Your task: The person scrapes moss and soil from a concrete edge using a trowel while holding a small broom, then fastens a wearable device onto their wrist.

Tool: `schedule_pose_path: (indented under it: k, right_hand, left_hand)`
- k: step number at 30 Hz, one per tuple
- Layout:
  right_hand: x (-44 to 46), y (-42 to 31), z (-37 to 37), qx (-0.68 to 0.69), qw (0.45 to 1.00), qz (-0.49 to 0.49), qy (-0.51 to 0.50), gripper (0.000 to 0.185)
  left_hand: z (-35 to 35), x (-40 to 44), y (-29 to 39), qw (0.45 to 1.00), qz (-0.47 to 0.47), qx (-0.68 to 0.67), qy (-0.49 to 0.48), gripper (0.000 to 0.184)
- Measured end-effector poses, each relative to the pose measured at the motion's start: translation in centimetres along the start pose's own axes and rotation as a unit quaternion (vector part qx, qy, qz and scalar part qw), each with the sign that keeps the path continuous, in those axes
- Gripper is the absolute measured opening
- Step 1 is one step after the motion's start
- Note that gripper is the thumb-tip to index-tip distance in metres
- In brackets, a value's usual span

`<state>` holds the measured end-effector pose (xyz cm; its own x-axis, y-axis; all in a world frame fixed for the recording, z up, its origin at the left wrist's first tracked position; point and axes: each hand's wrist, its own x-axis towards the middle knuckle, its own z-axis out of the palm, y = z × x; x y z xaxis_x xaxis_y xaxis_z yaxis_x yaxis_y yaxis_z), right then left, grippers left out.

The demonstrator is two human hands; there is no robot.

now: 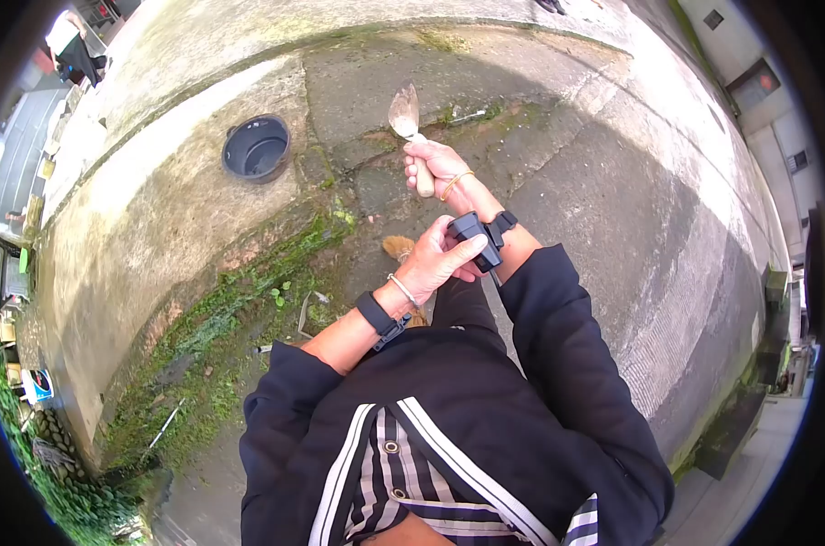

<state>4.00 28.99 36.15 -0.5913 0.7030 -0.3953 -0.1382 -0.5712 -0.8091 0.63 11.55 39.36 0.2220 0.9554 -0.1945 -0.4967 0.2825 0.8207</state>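
My right hand [440, 170] is wrapped round the handle of a trowel [404, 113], whose dirty pointed blade is held up and away from me. On my right wrist sits a black device [476, 240] on a strap. The fingers and thumb of my left hand [430, 262] grip this device from the side. Another strap with a black device [381, 320] is round my left wrist. A dark bucket [258, 148] stands on the concrete to the left of the trowel, apart from both hands.
A mossy, weedy strip [239, 300] runs along a raised concrete edge on the left. A thin stick [166, 425] lies in the weeds. A person [74, 50] stands at the far upper left. A white and blue tub [38, 386] is at the left edge.
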Motion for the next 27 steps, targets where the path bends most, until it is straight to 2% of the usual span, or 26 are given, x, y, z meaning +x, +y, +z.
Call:
schedule_pose_path:
  k: [1,3,5,6,8,11,13,16,21,23,24,25,27]
  right_hand:
    - [0.3,0.1,-0.2,0.103,0.994,0.029,-0.03,0.014]
    - [0.6,0.3,-0.4,0.146,0.988,0.051,-0.027,0.012]
    - [-0.2,0.0,-0.4,0.15,0.987,0.052,-0.015,0.01]
    - [-0.5,0.0,-0.9,0.127,0.99,0.052,-0.017,0.01]
    - [-1.0,0.5,-1.8,0.079,0.996,0.049,-0.015,0.01]
    - [-3.2,2.5,-2.4,0.018,0.998,0.057,-0.008,0.013]
    - [-5.0,4.2,-2.5,0.005,0.995,0.092,-0.032,0.013]
    - [-7.5,6.5,-1.5,-0.003,0.991,0.128,-0.042,0.015]
    - [-7.1,8.1,3.1,0.021,0.989,0.124,-0.074,0.022]
    - [-7.0,8.7,4.9,0.101,0.97,0.158,-0.154,0.027]
    - [-6.1,10.1,4.6,0.139,0.955,0.176,-0.193,0.031]
    - [-6.6,9.9,5.8,0.138,0.951,0.185,-0.204,0.027]
    - [-6.4,10.6,6.7,0.268,0.899,0.2,-0.283,0.022]
  left_hand:
    - [-0.6,-0.2,0.4,1.0,0.002,0.001,0.0,0.033]
    - [-2.5,-0.8,1.3,0.994,-0.016,0.095,-0.048,0.029]
    - [-5.4,-2.0,2.3,0.995,0.004,0.102,-0.003,0.025]
    - [-6.7,-2.4,3.1,0.994,-0.017,0.096,0.056,0.023]
    - [-10.8,-2.5,4.2,0.988,-0.021,-0.031,0.148,0.024]
    - [-17.3,-2.4,5.3,0.933,0.107,-0.242,0.243,0.021]
    - [-19.7,-3.1,6.3,0.906,0.147,-0.268,0.293,0.018]
    - [-20.6,-3.7,7.0,0.828,0.23,-0.356,0.368,0.017]
    - [-19.8,-2.4,6.8,0.799,0.24,-0.42,0.357,0.018]
    - [-17.9,-1.4,7.1,0.78,0.261,-0.468,0.325,0.019]
    - [-16.7,-0.9,7.2,0.787,0.26,-0.466,0.311,0.019]
    - [-16.0,-0.4,7.3,0.792,0.259,-0.463,0.302,0.019]
    - [-15.1,0.0,7.6,0.802,0.271,-0.43,0.315,0.018]
